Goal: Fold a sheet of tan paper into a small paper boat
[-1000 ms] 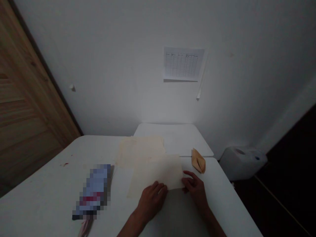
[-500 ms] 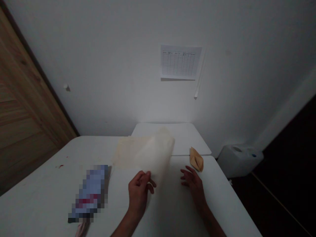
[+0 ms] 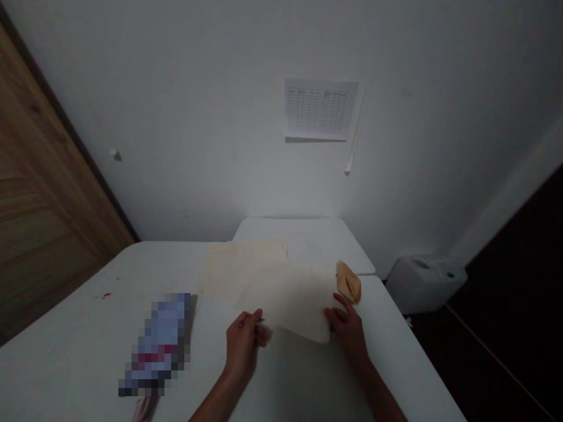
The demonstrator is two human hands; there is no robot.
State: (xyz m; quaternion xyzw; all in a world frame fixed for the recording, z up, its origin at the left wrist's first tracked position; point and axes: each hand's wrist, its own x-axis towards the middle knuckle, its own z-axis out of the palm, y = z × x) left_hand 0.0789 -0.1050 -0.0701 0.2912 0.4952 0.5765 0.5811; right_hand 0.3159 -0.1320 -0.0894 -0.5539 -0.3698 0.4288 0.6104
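Note:
A thin off-white sheet of paper [image 3: 299, 299] spans the space between my hands, its near edge slanting down to the right. My left hand [image 3: 244, 340] is closed in a pinch at the sheet's near left part. At the right edge, my right hand [image 3: 347, 328] has its thumb and fingers closed on the sheet close to the near corner. Behind and to the left lie pale yellowish sheets [image 3: 241, 255], partly covered by the held one. A folded brown paper piece [image 3: 349, 284] rests just beyond my right hand.
The white table [image 3: 79, 334] meets a second white tabletop [image 3: 308, 234] at the wall. A blurred blue item [image 3: 165, 340] lies left, with pinkish cloth [image 3: 145, 407] below it. A white plastic container [image 3: 426, 284] stands right of the table. A printed chart [image 3: 321, 109] hangs on the wall.
The sheet, raised and curled before, has come down flatter and spread to the right. My right hand, open and apart from it earlier, has closed on its right edge.

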